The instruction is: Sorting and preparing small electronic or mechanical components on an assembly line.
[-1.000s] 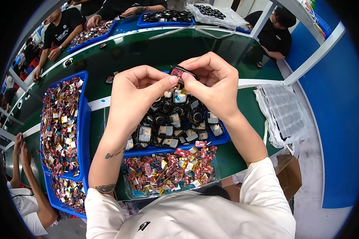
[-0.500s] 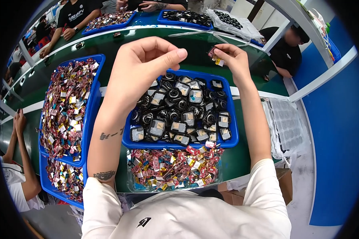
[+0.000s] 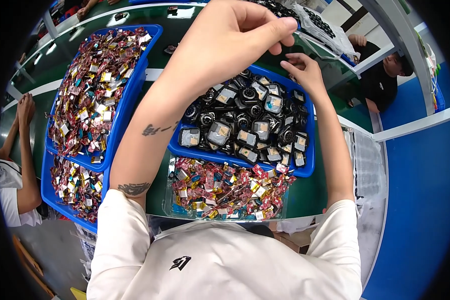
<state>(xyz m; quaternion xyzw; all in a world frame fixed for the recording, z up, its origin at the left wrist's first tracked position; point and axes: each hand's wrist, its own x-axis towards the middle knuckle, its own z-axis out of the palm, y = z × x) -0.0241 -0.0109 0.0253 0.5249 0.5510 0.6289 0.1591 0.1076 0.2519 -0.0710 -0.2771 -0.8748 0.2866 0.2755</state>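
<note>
My left hand [image 3: 250, 35] hangs above the far edge of a blue tray [image 3: 311, 147], its fingers curled in behind the thumb. What it holds, if anything, is hidden. To its right, my right hand [image 3: 307, 75] is over the tray's far right corner, with thumb and fingers apart and nothing visible between them. Piled in the tray are black watch cases [image 3: 219, 133], some round-faced, others showing square backs with pale pads. Closer to me, a clear tray [image 3: 283, 211] holds red circuit boards [image 3: 225, 187] with small silver and yellow battery cells.
At left, two stacked blue bins [image 3: 126, 95] hold more red boards. A green work surface [image 3: 157, 200] runs beneath the trays. White frame posts [image 3: 417, 122] and clear plastic trays [image 3: 370, 165] stand at right. A co-worker's arms [image 3: 27, 145] are at left; another person [image 3: 380, 80] is at far right.
The red board with its battery cell no longer shows in my right hand, whose fingers have parted. My left hand has moved farther up and right in view. The whole view has shifted.
</note>
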